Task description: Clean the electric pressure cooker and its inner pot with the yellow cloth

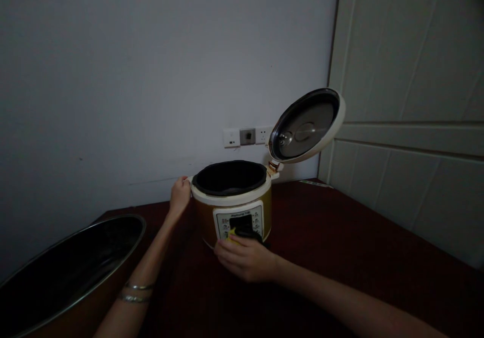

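Observation:
A gold and white electric cooker (267, 212) stands on the table, its lid (308, 126) swung up to the right and a dark inner pot (231, 177) showing inside. My left hand (180, 195) is closed on the white handle at the cooker's left rim. In front of the control panel (221, 222), my right hand (244, 260) pinches a soft yellow and dark piece (231, 234), pressed against the panel's lower part. Whether that piece is a sponge or a cloth is hard to tell in the dim light.
A large brown basin-like vessel (139, 222) with a dark inside stands at the lower left. Wall sockets (247, 136) sit behind the cooker. The dark red table (321, 237) meets a pale panelled surface (401, 177) on the right. A thin strip (316, 183) lies at its back edge.

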`<state>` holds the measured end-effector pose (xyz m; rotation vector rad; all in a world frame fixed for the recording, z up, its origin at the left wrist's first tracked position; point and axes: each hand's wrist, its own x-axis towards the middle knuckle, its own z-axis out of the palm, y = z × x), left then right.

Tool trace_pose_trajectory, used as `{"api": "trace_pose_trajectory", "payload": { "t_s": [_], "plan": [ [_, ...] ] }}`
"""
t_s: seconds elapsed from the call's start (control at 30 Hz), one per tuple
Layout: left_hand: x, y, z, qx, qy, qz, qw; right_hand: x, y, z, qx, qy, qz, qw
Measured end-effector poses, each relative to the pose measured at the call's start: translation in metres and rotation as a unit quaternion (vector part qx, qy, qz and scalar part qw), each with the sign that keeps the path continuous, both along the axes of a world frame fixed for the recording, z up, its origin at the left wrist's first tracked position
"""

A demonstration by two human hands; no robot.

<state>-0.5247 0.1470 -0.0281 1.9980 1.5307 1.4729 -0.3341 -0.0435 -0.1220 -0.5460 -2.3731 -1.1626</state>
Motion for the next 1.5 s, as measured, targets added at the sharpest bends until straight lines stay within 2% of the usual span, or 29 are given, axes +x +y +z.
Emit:
{"api": "trace_pose_trajectory", "payload": {
  "t_s": [0.07, 0.13, 0.2, 0.33, 0.4, 0.43, 0.5, 0.67, 0.73, 0.8, 0.9, 0.97, 1.03, 1.07, 1.1, 1.13, 1.17, 1.2, 1.27, 1.33, 1.37, 1.4, 1.43, 1.47, 1.5],
  "plan": [
    [0.000, 0.000, 0.000, 0.006, 0.000, -0.005, 1.000, 0.008, -0.003, -0.012, -0.023, -0.021, 0.002, 1.000],
    [0.000, -0.001, 0.001, 0.011, 0.001, -0.010, 1.000, 0.012, -0.004, -0.009, -0.036, -0.020, 0.005, 0.999],
    [0.000, -0.001, 0.001, 0.012, 0.004, -0.015, 1.000, 0.012, -0.002, 0.009, -0.027, 0.004, 0.014, 1.000],
    [0.000, -0.001, 0.002, 0.013, 0.008, -0.018, 1.000, 0.003, 0.005, 0.062, 0.036, 0.060, 0.033, 0.997],
    [0.000, -0.002, 0.002, 0.013, 0.008, -0.019, 1.000, -0.001, 0.007, 0.077, 0.054, 0.078, 0.031, 0.995],
    [0.000, -0.002, 0.002, 0.012, 0.008, -0.020, 1.000, -0.002, 0.007, 0.078, 0.059, 0.083, 0.030, 0.994],
    [0.000, -0.003, 0.002, 0.011, 0.008, -0.021, 1.000, -0.001, 0.007, 0.069, 0.065, 0.081, 0.031, 0.994],
    [0.001, -0.003, 0.002, 0.011, 0.012, -0.013, 1.000, 0.022, 0.003, 0.019, 0.055, 0.025, 0.053, 0.997],
    [0.002, -0.003, 0.002, 0.008, 0.016, -0.011, 1.000, 0.034, -0.001, 0.006, 0.036, 0.000, 0.050, 0.998],
    [0.002, -0.003, 0.002, 0.004, 0.020, -0.011, 1.000, 0.043, -0.006, 0.003, 0.011, -0.024, 0.040, 0.999],
    [0.002, -0.004, 0.003, -0.002, 0.028, -0.014, 1.000, 0.049, -0.020, 0.008, -0.052, -0.019, 0.028, 0.998],
    [0.001, -0.005, 0.003, -0.007, 0.035, -0.015, 0.999, 0.049, -0.033, 0.013, -0.115, 0.039, 0.027, 0.992],
    [0.000, -0.006, 0.004, -0.013, 0.042, -0.016, 0.999, 0.050, -0.046, 0.018, -0.176, 0.166, 0.030, 0.970],
    [-0.001, -0.006, 0.004, -0.016, 0.044, -0.016, 0.999, 0.053, -0.051, 0.019, -0.199, 0.255, 0.023, 0.946],
    [-0.001, -0.006, 0.004, -0.019, 0.045, -0.014, 0.999, 0.057, -0.055, 0.021, -0.214, 0.354, 0.011, 0.910],
    [-0.001, -0.006, 0.005, -0.022, 0.044, -0.012, 0.999, 0.063, -0.057, 0.022, -0.221, 0.457, -0.006, 0.862],
    [-0.001, -0.005, 0.005, -0.024, 0.044, -0.010, 0.999, 0.071, -0.058, 0.024, -0.221, 0.556, -0.024, 0.801],
    [-0.001, -0.004, 0.005, -0.026, 0.042, -0.009, 0.999, 0.080, -0.057, 0.026, -0.223, 0.646, -0.040, 0.729],
    [-0.001, -0.003, 0.005, -0.028, 0.041, -0.008, 0.999, 0.099, -0.053, 0.030, -0.245, 0.790, -0.050, 0.560],
    [-0.002, -0.001, 0.006, -0.030, 0.040, -0.009, 0.999, 0.116, -0.047, 0.033, -0.291, 0.873, -0.030, 0.390],
    [-0.002, -0.001, 0.007, -0.031, 0.039, -0.010, 0.999, 0.122, -0.044, 0.033, -0.320, 0.891, -0.012, 0.323],
    [-0.003, -0.001, 0.007, -0.031, 0.039, -0.012, 0.999, 0.126, -0.042, 0.034, -0.345, 0.897, 0.007, 0.276],
    [-0.003, 0.000, 0.008, -0.032, 0.039, -0.013, 0.999, 0.129, -0.039, 0.033, -0.361, 0.898, 0.023, 0.249],
    [-0.003, -0.001, 0.008, -0.029, 0.036, -0.012, 0.999, 0.129, -0.037, 0.033, -0.369, 0.898, 0.037, 0.238],
    [-0.004, -0.001, 0.008, -0.023, 0.029, -0.011, 0.999, 0.128, -0.035, 0.032, -0.371, 0.896, 0.048, 0.238]
  ]
}}
